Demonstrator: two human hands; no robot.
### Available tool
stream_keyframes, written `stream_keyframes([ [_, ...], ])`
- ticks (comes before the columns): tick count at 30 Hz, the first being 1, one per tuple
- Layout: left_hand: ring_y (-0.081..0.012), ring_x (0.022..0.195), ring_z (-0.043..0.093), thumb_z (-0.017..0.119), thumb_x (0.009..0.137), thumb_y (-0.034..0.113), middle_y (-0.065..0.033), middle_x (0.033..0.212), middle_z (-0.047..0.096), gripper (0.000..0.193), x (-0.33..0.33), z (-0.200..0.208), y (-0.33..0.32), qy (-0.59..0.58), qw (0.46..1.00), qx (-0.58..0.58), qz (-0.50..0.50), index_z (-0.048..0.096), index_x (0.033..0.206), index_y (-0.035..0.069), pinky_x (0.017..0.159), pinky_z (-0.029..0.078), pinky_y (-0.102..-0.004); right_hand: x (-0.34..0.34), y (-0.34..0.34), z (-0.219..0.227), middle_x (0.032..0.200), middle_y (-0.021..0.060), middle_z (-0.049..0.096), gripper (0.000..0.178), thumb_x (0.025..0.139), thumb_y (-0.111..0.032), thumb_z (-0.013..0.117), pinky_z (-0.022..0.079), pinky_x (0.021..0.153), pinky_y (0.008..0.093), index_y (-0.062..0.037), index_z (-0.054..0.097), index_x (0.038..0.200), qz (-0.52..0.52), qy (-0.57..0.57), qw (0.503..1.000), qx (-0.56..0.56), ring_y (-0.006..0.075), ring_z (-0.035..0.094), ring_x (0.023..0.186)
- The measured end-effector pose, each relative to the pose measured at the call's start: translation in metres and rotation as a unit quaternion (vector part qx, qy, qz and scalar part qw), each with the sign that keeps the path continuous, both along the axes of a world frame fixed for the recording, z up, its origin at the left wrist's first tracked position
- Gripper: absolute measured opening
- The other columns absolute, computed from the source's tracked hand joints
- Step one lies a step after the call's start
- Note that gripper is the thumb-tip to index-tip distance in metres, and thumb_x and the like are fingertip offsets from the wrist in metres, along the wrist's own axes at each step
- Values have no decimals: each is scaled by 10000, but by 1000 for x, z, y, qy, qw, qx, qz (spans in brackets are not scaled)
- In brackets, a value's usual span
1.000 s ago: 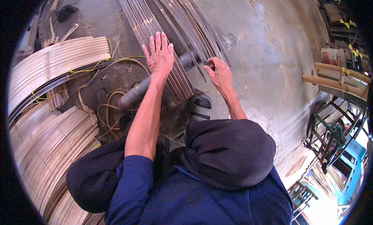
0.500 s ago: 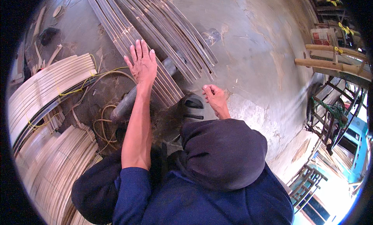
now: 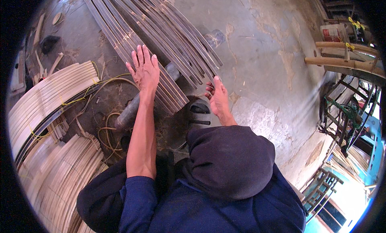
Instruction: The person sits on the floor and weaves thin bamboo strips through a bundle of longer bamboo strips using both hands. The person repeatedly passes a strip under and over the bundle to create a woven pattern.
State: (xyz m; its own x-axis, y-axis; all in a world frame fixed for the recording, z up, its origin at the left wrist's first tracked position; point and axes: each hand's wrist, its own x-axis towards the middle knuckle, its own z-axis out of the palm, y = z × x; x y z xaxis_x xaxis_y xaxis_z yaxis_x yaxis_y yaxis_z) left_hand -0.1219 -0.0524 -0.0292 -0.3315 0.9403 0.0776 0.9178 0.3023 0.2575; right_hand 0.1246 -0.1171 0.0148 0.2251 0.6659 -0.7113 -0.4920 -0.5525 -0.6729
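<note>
Your left hand [image 3: 145,74] lies flat, fingers spread, on the strips [image 3: 171,88], gripping nothing. Your right hand [image 3: 217,97] is loosely cupped, nothing visible in it; whether it touches the strips' ends just ahead, cannot tell. Pipe [image 3: 128,114] runs beneath, past your left hand.

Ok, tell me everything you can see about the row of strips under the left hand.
The row of strips is dark brown, long and narrow, laid side by side, with paler edges and lighter cross-bands; it looks like bamboo or wood. It runs diagonally across the grey pipe, its near ends roughly level beside the dark footwear, its far ends leaving the top of the picture. The left hand lies palm-down on it, fingers spread. The exact count is unclear.
</note>
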Motion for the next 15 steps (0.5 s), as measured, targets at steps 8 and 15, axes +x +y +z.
stream_keyframes([
  [8, -292, 1480, 214, 374, 1022, 403, -45, 1597, 271, 569, 3, 4, 1, -13, 1000, 2, -4, 312, 1526, 147, 1187, 99, -571, 34, 20, -23, 811, 10, 621, 349, 968, -324, 627, 447, 584, 237, -59, 619, 1195, 86, -183, 975, 90, 82, 547, 676],
  [15, -291, 1485, 198, 367, 1023, 403, -50, 1599, 266, 569, 0, 6, -2, -15, 1000, -6, 3, 306, 1528, 149, 1188, 93, -570, 19, 8, -4, 813, 14, 623, 374, 972, -310, 618, 445, 578, 229, -32, 577, 1220, 187, -286, 936, 88, 76, 544, 670],
])
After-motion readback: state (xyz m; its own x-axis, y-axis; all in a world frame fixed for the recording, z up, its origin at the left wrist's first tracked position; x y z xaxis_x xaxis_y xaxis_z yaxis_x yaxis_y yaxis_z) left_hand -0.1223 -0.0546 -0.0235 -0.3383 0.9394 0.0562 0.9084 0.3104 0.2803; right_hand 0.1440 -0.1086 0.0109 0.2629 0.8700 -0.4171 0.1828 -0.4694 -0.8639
